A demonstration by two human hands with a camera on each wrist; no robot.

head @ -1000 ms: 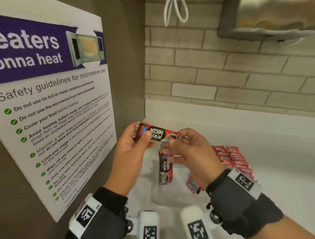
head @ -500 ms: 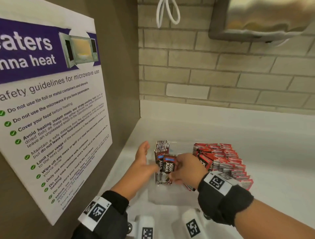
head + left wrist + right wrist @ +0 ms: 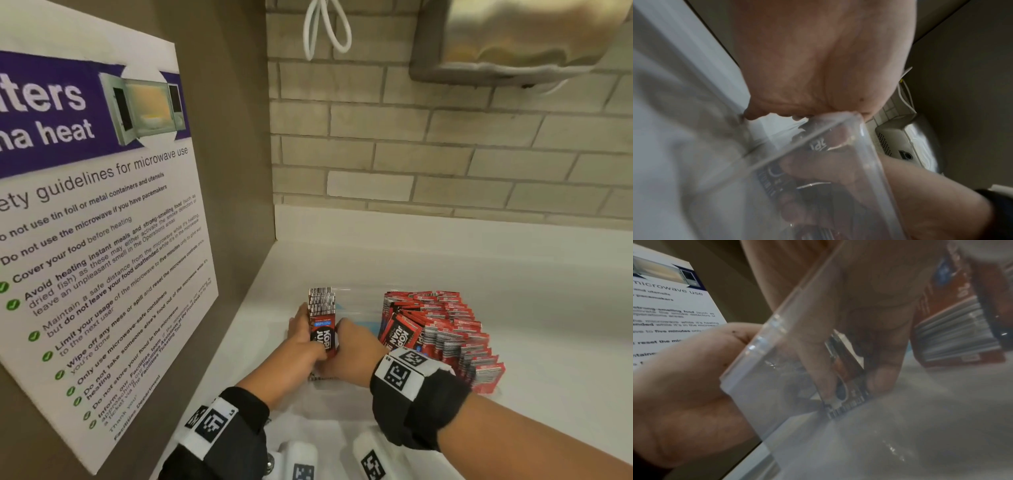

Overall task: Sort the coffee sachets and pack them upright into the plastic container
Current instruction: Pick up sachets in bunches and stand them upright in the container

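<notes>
Both hands reach into a clear plastic container (image 3: 356, 301) that sits on the white surface (image 3: 548, 325) in the corner by a brown side panel. A small upright row of dark Kopi Juan coffee sachets (image 3: 321, 310) stands against the container's left end, barcoded top edges showing. The left hand (image 3: 303, 337) lies along the left side of that row, fingers straight and pressed flat against it from outside the wall, thumb toward the front. The right hand (image 3: 354, 346) is inside the container, its fingers curled round the nearest dark sachet (image 3: 323, 337), pinching it upright against the row; the right wrist view shows fingers (image 3: 818, 369) on either side of the sachet, whose lower edge touches the container floor. In the left wrist view the transparent rim (image 3: 863, 129) crosses the frame, with the sachet's lettering seen blurred through the wall.

Just to the right, a large fanned stack of red Kopi Juan sachets (image 3: 442, 332) fills the other part of the container, leaning back in overlapping rows; whether all of them are inside the wall cannot be told.

A microwave safety poster (image 3: 96, 219) hangs on the side panel. Above the brick-tile wall (image 3: 411, 154) hang a looped white cable (image 3: 325, 31) and a metal dispenser (image 3: 520, 37).
</notes>
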